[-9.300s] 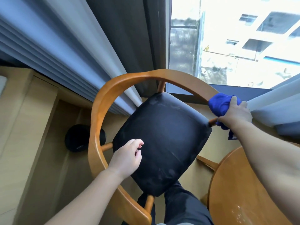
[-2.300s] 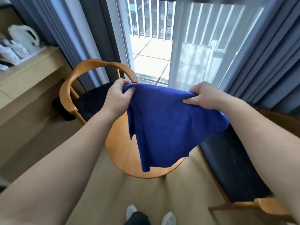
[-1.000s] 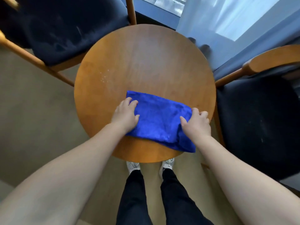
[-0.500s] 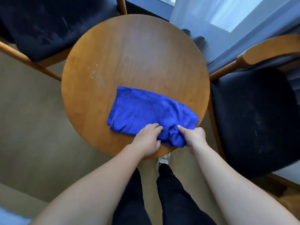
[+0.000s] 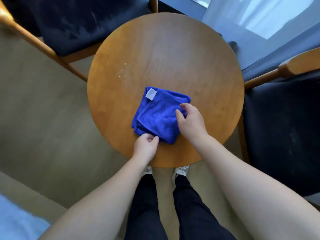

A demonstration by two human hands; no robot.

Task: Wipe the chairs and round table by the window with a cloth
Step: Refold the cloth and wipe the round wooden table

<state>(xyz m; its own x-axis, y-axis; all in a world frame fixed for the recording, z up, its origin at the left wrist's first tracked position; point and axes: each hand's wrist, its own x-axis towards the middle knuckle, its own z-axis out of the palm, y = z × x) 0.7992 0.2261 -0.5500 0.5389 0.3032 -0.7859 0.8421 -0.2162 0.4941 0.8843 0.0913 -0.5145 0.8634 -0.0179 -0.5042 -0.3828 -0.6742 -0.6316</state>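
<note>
A blue cloth [image 5: 160, 116], folded into a small square with a white label at its far left corner, lies on the round wooden table [image 5: 164, 54], near its front edge. My left hand [image 5: 145, 148] pinches the cloth's near left corner with curled fingers and thumb. My right hand [image 5: 189, 119] arches over the cloth's right side, its fingers loosely curved and their tips on the fabric. One dark-seated wooden chair [image 5: 78, 23] stands at the far left of the table. Another chair [image 5: 280, 129] stands on the right.
Small pale specks [image 5: 121, 71] dot the table's left part. The right chair's wooden armrest [image 5: 304, 63] reaches towards the table edge. A light curtain [image 5: 251, 18] hangs at the far right. My legs and shoes [image 5: 181, 170] are at the table's near edge. Beige floor [image 5: 43, 118] lies to the left.
The cloth, spread wide half a second ago, is now folded over into a smaller square with its label showing. My right hand has moved up onto it; my left stays at the near edge.
</note>
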